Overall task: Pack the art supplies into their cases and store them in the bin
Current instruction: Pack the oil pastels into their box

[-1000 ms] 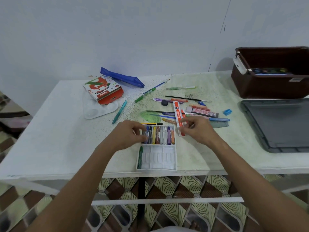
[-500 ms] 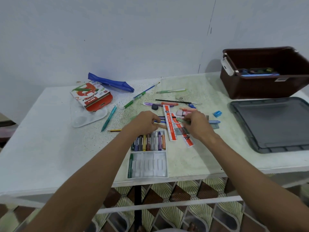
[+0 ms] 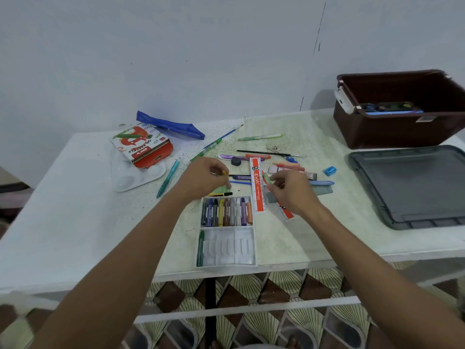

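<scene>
Paint palette (image 3: 141, 176) at table's (image 3: 75, 222) left, pastel box (image 3: 143, 147) lying on it; blue pouch (image 3: 171, 125) behind. Left hand (image 3: 205, 178) above loose pens, fingers pinching small yellow stick (image 3: 224, 172). Crayon tray (image 3: 227, 230) at front edge: far row full, near row one green crayon (image 3: 200, 248). Right hand (image 3: 289, 191) pinching pale green crayon (image 3: 267, 178) beside ruler (image 3: 257, 185). Brown bin (image 3: 402, 109) far right, lid (image 3: 412, 185) flat before it.

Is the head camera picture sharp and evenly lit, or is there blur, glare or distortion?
Head view: soft, even light with no glare; the bin casts a faint shadow on the wall; wide-angle bending curves the table edge; both hands, left and right, look slightly soft.
</scene>
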